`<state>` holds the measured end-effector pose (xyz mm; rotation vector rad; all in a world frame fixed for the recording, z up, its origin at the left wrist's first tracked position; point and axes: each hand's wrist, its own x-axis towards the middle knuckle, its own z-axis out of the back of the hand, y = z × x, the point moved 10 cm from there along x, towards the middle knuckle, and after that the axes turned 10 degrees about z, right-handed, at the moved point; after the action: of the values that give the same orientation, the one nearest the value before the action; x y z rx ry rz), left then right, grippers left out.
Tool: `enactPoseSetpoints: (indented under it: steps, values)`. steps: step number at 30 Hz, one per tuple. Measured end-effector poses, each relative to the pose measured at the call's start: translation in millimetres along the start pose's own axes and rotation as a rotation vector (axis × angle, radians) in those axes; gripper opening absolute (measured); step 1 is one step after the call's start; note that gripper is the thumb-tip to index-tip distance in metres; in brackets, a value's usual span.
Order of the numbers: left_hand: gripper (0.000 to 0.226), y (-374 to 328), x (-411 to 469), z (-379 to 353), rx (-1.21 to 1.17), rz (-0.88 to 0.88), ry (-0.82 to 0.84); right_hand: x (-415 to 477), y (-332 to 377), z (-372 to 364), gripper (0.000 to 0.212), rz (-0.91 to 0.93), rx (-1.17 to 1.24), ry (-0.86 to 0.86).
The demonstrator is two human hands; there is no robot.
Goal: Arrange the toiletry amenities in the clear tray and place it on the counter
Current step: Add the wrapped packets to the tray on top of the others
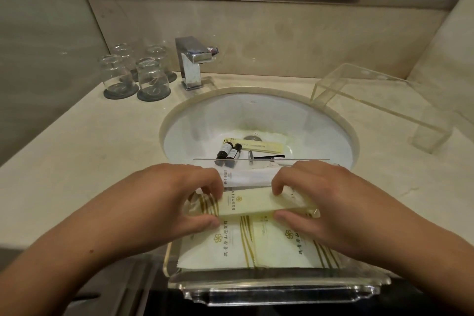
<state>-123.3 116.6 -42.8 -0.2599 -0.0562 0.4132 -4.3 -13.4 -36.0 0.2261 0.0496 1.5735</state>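
Observation:
A clear acrylic tray (256, 292) rests at the counter's front edge, partly over the sink. Inside lie two flat cream sachets with gold stripes (225, 246) and a white packet (248, 177) toward the far side. My left hand (164, 200) and my right hand (320, 202) pinch the two ends of a long pale-yellow packet (246, 204), holding it level across the tray above the sachets. In the sink basin (205, 120) lie two small dark bottles (229, 151), a razor (264, 155) and a long cream packet (259, 146).
Several upturned drinking glasses (138, 77) stand on dark coasters at the back left. A chrome faucet (192, 61) rises behind the basin. A clear acrylic riser (384, 100) stands on the beige counter (77, 151) at the back right. A mirror hangs above.

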Motion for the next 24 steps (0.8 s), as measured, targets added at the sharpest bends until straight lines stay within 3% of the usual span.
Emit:
enactPoseSetpoints:
  steps: [7, 14, 24]
  values:
    - [0.035, -4, 0, 0, 0.165, -0.013, -0.078, -4, -8, -8, 0.023, -0.037, 0.015, 0.003]
    - [0.034, -1, 0, -4, 0.103, 0.028, -0.032, -1, -10, -16, 0.025, -0.035, 0.018, 0.047]
    - [0.048, -9, -12, -19, 0.054, 0.023, 0.005, -12, 6, -23, 0.051, 0.004, 0.123, 0.081]
